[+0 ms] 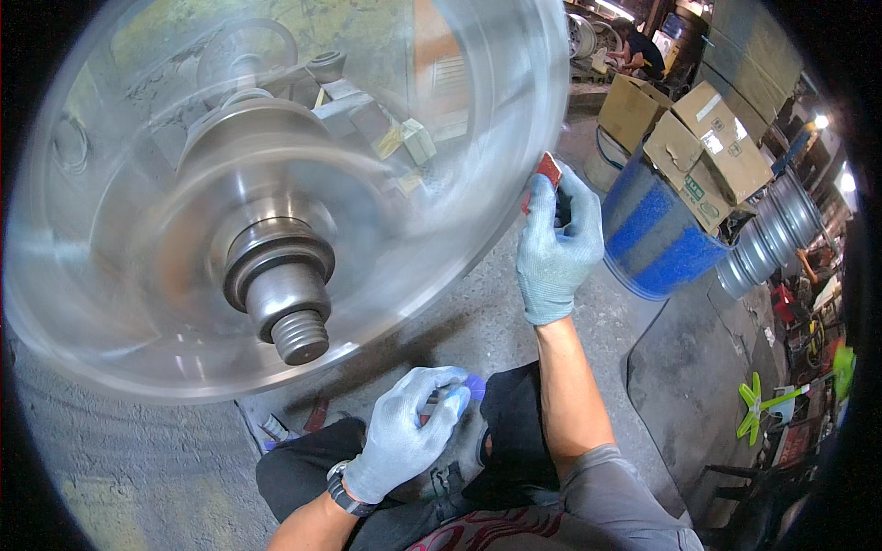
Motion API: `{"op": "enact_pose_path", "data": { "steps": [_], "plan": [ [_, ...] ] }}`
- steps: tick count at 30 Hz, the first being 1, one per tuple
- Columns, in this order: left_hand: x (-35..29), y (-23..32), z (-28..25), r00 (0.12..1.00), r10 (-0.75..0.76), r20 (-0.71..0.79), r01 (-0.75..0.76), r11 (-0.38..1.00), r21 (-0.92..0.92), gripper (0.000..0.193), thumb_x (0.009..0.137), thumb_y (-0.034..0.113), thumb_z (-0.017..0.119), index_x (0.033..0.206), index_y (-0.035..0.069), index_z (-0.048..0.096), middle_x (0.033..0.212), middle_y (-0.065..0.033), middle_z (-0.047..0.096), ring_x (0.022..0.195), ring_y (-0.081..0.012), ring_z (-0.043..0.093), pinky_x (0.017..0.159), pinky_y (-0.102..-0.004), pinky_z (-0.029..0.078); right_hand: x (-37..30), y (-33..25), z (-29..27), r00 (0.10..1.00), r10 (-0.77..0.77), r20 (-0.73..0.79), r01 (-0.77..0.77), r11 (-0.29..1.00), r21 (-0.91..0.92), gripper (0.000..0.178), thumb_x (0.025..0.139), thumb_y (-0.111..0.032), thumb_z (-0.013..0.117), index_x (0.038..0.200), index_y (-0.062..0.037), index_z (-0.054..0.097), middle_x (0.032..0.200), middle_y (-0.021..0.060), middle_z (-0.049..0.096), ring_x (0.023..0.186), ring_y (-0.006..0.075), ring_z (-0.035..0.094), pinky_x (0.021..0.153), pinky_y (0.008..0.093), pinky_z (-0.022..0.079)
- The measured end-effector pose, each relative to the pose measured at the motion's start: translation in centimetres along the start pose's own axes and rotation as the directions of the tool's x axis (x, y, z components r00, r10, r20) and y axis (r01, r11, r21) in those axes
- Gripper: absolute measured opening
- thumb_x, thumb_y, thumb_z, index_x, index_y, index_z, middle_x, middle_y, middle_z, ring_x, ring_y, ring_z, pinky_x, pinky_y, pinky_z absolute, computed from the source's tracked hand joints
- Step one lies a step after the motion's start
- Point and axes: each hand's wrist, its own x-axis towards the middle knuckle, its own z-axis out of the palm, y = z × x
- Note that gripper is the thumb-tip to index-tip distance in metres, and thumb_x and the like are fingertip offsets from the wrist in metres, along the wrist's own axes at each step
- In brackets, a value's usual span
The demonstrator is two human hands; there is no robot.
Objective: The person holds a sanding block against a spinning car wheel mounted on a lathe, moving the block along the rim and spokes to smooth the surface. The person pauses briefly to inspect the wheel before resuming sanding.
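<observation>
A wheel rim (514,197), blurred by spinning, turns on a steel spindle (292,308) with a threaded end. Gloved in light grey, my right hand (560,239) pinches a folded piece of red sandpaper (548,171) at the rim's right outer edge. Whether the paper presses on the metal, I cannot tell. My left hand (409,427), in a matching glove and with a black watch at the wrist, is low over my lap. Its thumb and fingers curl round a small purple piece (475,387), mostly hidden, its kind unclear.
To the right stands a blue drum (648,225) with cardboard boxes (712,151) on top. Stacked metal rims (776,234) lie beyond it. A green star-shaped base (751,409) is at far right. Another person (640,50) crouches in the background. Behind the rim are blocks and boxes (418,140).
</observation>
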Motion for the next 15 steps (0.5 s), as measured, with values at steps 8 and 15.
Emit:
{"op": "enact_pose_path", "data": {
  "steps": [8,15],
  "plan": [
    [0.1,-0.1,-0.1,1.0,0.025,0.006,-0.026,0.998,0.054,0.022,0.101,0.007,0.071,0.12,-0.003,0.075,0.115,-0.0191,0.077,0.104,-0.0286,0.075,0.093,-0.0373,0.058,-0.4,-1.0,0.1,0.992,-0.128,0.005,0.128,0.991,-0.047,0.023,0.099,-0.006,0.078,0.122,-0.0041,0.08,0.092,0.0102,0.072,0.075,0.0191,0.063,0.066,0.034,0.051],
    [0.0,0.4,-0.1,1.0,-0.018,-0.002,0.018,1.0,0.008,0.023,0.101,0.007,0.07,0.121,-0.003,0.074,0.115,-0.0198,0.077,0.103,-0.0288,0.075,0.093,-0.0377,0.058,-1.1,-1.5,0.4,0.991,-0.127,0.031,0.128,0.991,-0.037,0.024,0.098,-0.001,0.076,0.122,-0.002,0.079,0.089,0.0113,0.07,0.074,0.0218,0.064,0.067,0.0355,0.051]
  ]
}}
